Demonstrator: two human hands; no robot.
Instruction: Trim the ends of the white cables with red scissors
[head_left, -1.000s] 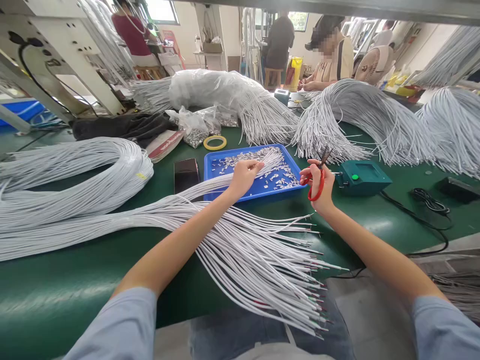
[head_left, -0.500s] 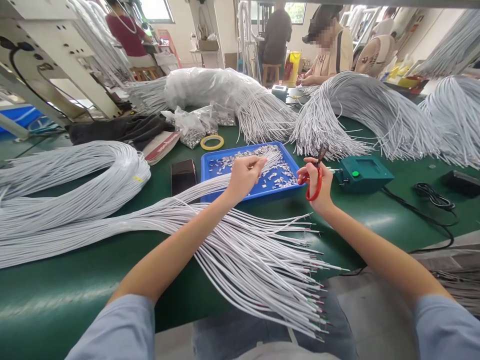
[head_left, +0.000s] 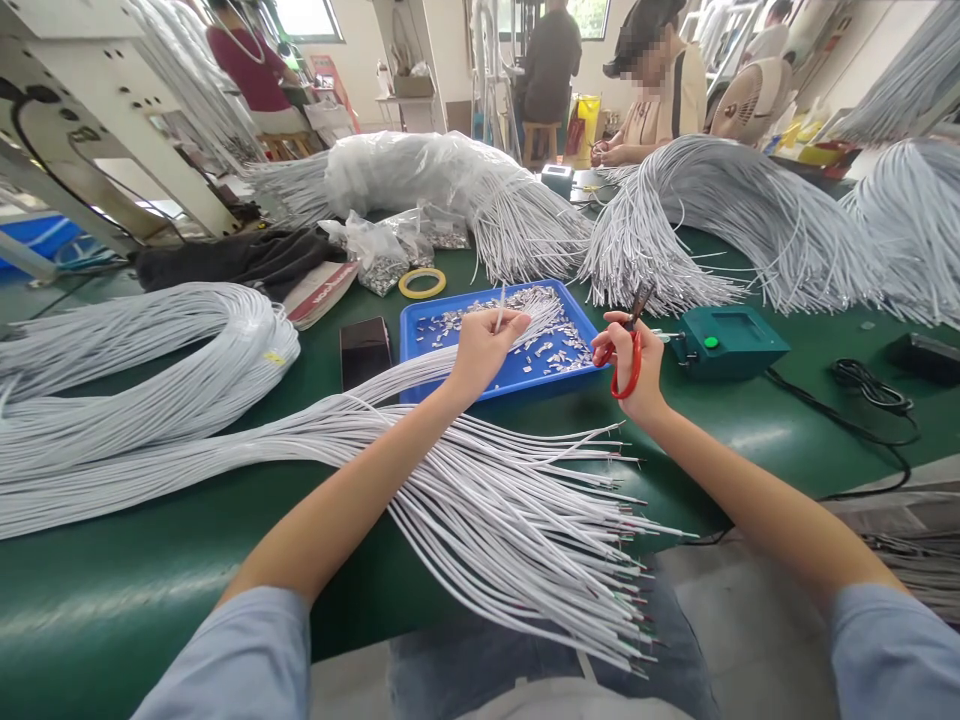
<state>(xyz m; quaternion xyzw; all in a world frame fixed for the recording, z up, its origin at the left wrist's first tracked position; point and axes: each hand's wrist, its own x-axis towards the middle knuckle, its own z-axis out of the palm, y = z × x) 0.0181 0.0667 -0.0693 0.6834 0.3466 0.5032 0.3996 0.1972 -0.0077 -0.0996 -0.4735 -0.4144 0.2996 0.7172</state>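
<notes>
On the desk (head_left: 180, 590), a tray (head_left: 517, 379) lies below the left hand (head_left: 484, 346), a phone (head_left: 365, 352) further left; a box (head_left: 739, 352) stands right of the right hand (head_left: 636, 370); cables (head_left: 517, 500) spread nearer than both.

Through the head view I see my left forearm (head_left: 352, 495) slant forward and inward from its sleeve (head_left: 236, 640); my left hand (head_left: 487, 345) is bunched at the end of it, thumb and forefinger pinched together. My right forearm (head_left: 765, 490) angles in from the opposite side; my right hand (head_left: 637, 375) stands upright, fingers curled in a grip, well apart from the left.
</notes>
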